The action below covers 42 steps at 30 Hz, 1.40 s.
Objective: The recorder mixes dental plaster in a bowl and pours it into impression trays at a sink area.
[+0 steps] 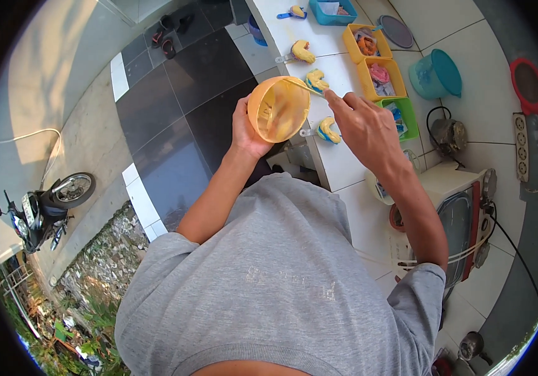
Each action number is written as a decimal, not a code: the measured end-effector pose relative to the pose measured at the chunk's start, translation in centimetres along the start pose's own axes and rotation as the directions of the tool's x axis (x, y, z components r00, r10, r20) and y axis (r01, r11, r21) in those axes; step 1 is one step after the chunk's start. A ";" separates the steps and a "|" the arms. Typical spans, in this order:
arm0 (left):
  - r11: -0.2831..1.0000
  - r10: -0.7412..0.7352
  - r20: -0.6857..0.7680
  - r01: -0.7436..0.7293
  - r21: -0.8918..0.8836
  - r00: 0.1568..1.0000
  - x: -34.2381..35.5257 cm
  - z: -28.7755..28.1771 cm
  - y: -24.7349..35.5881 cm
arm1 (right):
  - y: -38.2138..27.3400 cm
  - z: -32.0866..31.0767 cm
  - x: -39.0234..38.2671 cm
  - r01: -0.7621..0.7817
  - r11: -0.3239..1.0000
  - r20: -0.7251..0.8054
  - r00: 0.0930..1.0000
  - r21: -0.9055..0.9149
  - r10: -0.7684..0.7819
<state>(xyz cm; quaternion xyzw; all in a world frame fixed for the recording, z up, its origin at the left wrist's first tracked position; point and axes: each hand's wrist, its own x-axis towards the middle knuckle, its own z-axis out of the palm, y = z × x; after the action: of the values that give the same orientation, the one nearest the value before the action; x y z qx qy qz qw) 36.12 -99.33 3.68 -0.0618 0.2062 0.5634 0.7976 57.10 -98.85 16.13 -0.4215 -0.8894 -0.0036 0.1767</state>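
Note:
My left hand [248,131] is wrapped round the side of an orange mixing bowl [279,109], tipped so that its inside shows. Yellowish paste is smeared over the inner wall. My right hand [369,128] grips a thin, light-coloured spatula [306,88], whose far end lies over the bowl's rim; its tip is hard to make out. Just beyond the bowl on the white tiled counter sits a horseshoe-shaped dental impression tray [317,81] carrying yellow material. A similar tray [328,130] with a clear handle lies beside my right hand, and another [303,52] is farther off.
Along the counter [357,213] stand yellow bins [383,79], a green bin [407,119] and a blue bin [333,11] with small items. A turquoise jug [435,74], a toaster oven [457,216] and a power strip [520,147] with cables are at right. A motorcycle [46,210] stands outside at left.

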 end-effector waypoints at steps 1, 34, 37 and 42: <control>1.000 -0.004 0.016 0.004 0.006 1.000 0.4 0.3 0.3 | -0.2 0.1 0.3 -0.002 1.000 -0.012 1.000 -0.013 0.002; 0.962 -0.213 0.221 0.166 0.215 0.952 5.1 1.6 18.2 | -10.7 11.4 10.5 -0.594 0.776 -0.113 0.774 0.212 0.623; 0.945 -0.132 0.171 0.072 0.319 0.976 5.7 2.2 18.1 | -12.2 14.9 10.4 -0.599 0.584 -0.001 0.698 0.548 0.716; 0.939 -0.094 0.216 0.015 0.345 0.972 6.7 2.2 18.3 | -15.3 15.9 11.8 -0.472 -0.461 0.659 0.578 0.751 0.482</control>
<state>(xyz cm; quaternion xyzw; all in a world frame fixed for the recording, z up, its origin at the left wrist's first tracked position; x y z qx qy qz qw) 21.65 -86.17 5.42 0.1368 0.2055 0.5001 0.8301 33.80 -97.43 7.16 -0.5002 -0.2700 0.7188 0.4002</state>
